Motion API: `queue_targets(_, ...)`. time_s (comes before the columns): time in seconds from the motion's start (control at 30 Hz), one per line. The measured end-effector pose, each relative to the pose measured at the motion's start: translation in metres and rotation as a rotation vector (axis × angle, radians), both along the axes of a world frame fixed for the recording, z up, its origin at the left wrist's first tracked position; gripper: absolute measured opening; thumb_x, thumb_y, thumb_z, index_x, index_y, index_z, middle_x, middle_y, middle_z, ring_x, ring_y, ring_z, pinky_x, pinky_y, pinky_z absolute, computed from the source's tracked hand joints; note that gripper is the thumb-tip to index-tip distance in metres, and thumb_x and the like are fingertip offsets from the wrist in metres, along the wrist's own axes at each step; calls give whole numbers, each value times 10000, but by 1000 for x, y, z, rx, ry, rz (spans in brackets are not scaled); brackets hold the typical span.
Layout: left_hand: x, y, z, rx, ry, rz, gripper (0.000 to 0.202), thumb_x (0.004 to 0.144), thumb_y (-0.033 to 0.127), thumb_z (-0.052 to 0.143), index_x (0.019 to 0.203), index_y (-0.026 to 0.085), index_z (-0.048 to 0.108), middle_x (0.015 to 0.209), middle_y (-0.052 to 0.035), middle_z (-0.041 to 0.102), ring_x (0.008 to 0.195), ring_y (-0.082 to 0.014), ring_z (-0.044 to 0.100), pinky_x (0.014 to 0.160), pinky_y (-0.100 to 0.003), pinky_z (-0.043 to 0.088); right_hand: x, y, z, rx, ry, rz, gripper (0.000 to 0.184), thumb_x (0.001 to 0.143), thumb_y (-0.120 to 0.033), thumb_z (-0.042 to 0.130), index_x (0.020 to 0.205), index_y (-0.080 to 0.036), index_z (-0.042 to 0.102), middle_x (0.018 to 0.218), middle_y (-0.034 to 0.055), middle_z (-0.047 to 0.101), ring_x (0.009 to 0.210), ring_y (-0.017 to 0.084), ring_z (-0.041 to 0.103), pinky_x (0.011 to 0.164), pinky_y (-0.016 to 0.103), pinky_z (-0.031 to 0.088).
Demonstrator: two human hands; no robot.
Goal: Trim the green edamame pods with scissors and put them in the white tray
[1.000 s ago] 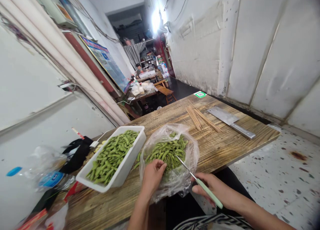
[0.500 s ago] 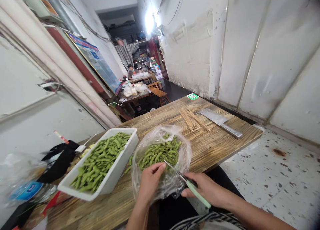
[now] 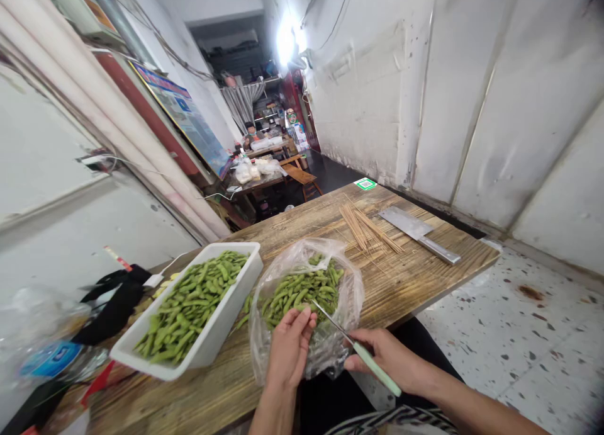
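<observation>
My left hand (image 3: pixel 289 350) reaches into a clear plastic bag (image 3: pixel 352 296) full of green bean pods (image 3: pixel 297 290), fingers pinched together on pods at the near edge. My right hand (image 3: pixel 389 359) grips scissors (image 3: pixel 356 347) with pale green handles, blades pointing into the bag toward the left hand's fingertips. To the left sits a white rectangular tub (image 3: pixel 221 325) heaped with more green pods (image 3: pixel 191 306).
A cleaver (image 3: pixel 418 233) and a bundle of bamboo skewers (image 3: pixel 365 228) lie on the far part of the wooden table (image 3: pixel 410 277). A green sticker (image 3: pixel 365 184) marks the far corner. Black fabric (image 3: pixel 116 296) and a water bottle (image 3: pixel 51 356) sit at left. Speckled floor lies right.
The view shifted slightly. My left hand stays in the bag at the pods. The scissors' blades remain pointed at its fingertips, moved a little nearer.
</observation>
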State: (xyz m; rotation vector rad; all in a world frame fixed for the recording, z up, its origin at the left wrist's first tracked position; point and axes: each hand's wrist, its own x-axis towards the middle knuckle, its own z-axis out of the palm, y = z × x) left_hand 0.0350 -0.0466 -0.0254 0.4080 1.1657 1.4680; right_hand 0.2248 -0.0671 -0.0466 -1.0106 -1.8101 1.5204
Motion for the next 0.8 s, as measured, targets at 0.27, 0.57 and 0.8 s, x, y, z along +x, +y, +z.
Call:
queue_targets(0.27,6,1,-6,33,15,11,166,585,76,761,687,100,632,699,-23,621,646,-99,611,571,-159,512,-4,-3,3,-64,28,-48,403,731,-540,621,758,-138,599,500,-60,391,484,76,343,443,174,263)
queue_targets(0.57,-2,-4,-18,70,486,-184,454,653,391,710,972,75,645,511,51,492,469,-59,397,454,-181,313,7,-1,5,24,-52,4,393,737,-510,627,861,-138,624,645,-27,503,575,96,410,514,170,344)
queue_targets(0.8,0,-9,-9,35,705,-310,530,657,475,660,983,57,649,482,52,463,462,-83,374,472,-216,288,7,0,-2,33,-81,15,392,747,-508,614,878,-139,631,649,-30,481,589,99,382,549,176,348)
